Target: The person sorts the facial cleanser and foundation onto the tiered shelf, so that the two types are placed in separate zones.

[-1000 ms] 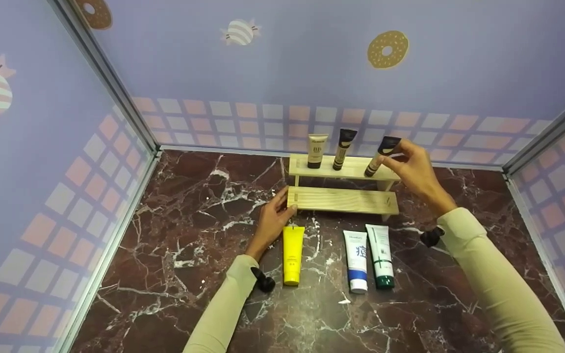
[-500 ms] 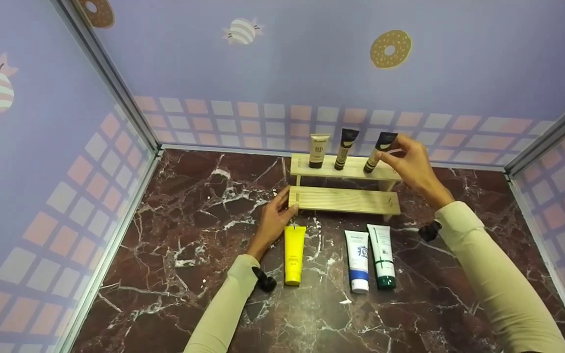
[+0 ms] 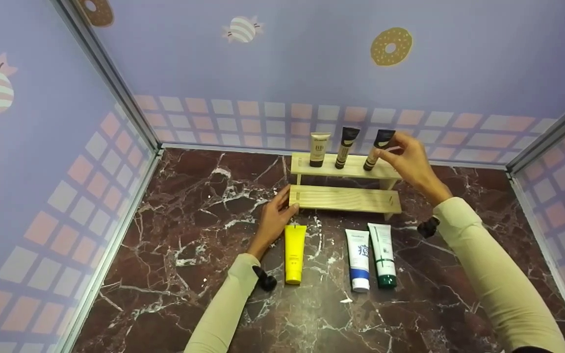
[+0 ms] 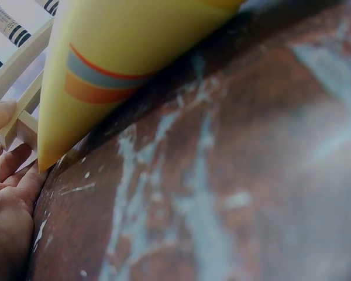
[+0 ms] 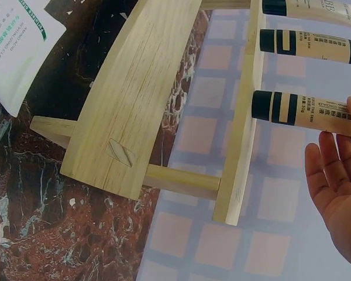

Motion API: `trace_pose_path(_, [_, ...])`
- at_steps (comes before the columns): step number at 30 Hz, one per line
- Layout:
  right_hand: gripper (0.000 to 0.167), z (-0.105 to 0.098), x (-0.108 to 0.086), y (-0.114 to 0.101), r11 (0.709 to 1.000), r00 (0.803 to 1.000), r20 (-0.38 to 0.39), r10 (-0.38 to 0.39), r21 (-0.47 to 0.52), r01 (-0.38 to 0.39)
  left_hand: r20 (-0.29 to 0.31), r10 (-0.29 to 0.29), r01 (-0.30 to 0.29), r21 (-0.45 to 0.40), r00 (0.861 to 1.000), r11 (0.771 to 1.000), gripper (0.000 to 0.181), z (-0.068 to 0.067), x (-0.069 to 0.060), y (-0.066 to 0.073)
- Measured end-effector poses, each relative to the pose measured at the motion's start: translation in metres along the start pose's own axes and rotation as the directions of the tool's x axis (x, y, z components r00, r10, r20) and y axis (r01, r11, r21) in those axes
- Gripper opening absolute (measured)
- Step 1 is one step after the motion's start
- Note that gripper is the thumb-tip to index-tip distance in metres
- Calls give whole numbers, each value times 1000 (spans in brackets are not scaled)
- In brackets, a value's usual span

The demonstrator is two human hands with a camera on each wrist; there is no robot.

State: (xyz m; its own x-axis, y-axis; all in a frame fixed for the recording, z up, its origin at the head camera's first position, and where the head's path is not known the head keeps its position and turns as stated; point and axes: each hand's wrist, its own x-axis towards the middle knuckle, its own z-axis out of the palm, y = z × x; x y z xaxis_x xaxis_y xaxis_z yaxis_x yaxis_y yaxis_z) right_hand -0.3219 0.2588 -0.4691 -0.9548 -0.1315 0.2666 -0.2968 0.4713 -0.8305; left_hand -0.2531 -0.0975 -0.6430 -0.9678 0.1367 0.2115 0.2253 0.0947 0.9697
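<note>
My right hand (image 3: 412, 162) pinches the upper part of a beige foundation tube (image 5: 316, 111) with a dark cap and dark top end. That tube stands cap down at the right of the upper step of a two-step wooden display rack (image 3: 344, 198). A similar dark-ended tube (image 3: 345, 149) and a beige BB cream tube (image 3: 319, 149) stand to its left on the same step. My left hand (image 3: 272, 220) grips the left end of the lower step, thumb at the front. A yellow tube (image 3: 294, 255) lies just in front of that hand and looms large in the left wrist view.
On the dark red marbled tabletop (image 3: 204, 235) lie a white tube with a blue band (image 3: 358, 260) and a white tube with a green cap (image 3: 383, 255), side by side in front of the rack. A patterned purple wall (image 3: 312, 59) rises closely behind the rack.
My right hand has shifted slightly left with the foundation tube, which now stands more upright and nearer the middle tube. My left hand has stayed on the rack.
</note>
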Motion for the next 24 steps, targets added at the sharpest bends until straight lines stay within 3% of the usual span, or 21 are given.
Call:
trace_pose_path(5, [23, 0, 1, 0, 1000, 1000, 5, 22, -5, -22, 7, 2, -2, 0, 1000, 1000, 69, 0, -1, 1])
trace_pose_path(18, [24, 4, 2, -3, 1000, 1000, 28, -4, -27, 5, -22, 10, -10, -15, 1000, 1000, 67, 1, 1, 0])
trace_pose_path(24, [21, 5, -5, -14, 998, 998, 57, -5, -54, 8, -19, 11, -12, -12, 1000, 1000, 67, 1, 1, 1])
